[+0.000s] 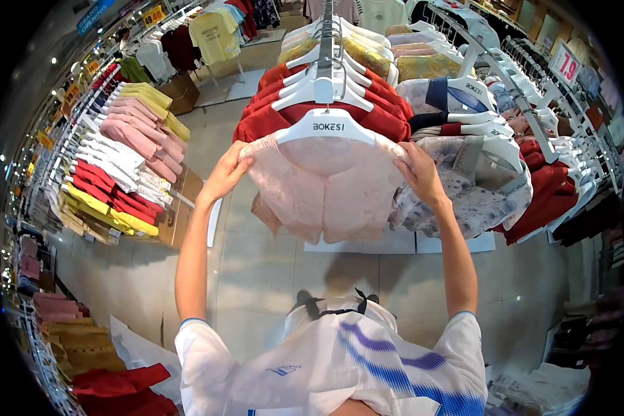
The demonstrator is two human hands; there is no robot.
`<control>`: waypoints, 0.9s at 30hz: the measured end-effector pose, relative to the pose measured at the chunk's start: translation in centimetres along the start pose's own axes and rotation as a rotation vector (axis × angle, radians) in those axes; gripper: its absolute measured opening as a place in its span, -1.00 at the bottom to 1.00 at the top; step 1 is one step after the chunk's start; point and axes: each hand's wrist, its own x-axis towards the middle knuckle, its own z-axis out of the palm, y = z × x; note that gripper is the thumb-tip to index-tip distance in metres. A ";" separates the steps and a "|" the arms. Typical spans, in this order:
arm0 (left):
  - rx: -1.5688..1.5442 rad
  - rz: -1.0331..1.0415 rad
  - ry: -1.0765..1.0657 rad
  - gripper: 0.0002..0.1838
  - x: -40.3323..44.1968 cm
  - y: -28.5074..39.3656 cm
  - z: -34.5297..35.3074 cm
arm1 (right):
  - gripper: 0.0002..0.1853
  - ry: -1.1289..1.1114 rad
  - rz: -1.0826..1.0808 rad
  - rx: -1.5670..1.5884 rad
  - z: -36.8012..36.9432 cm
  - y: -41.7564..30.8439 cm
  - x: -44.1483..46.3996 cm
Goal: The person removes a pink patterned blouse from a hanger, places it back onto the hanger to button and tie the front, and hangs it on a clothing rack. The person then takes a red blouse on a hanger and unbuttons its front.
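Both hands are up at shoulder height of a pale pink blouse, which hangs facing the person from a white hanger at the near end of a metal rail, in front of a row of red tops. The left hand pinches one shoulder of the cloth between thumb and fingers, and the right hand pinches the other. The likeliest trouble is uneven pulling: if one side is drawn harder, that shoulder could slide off the hanger's end and leave the neckline crooked. The cloth looks thin, so a tight tug might stretch or crease it. Because the hanger sits so near the rail's tip, a forward pull could unhook it and drop everything to the floor. On the right, the flowered blouse hangs close enough to catch a sleeve.
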 end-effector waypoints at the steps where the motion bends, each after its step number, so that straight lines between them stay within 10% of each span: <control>1: -0.006 -0.005 0.038 -0.69 0.2 -0.1 0.0 | -0.70 0.028 0.004 -0.005 0.1 0.1 0.4; 27: -0.249 -0.141 0.191 -0.62 3.4 -3.3 0.0 | -0.61 0.033 -0.050 -0.085 1.4 2.6 4.0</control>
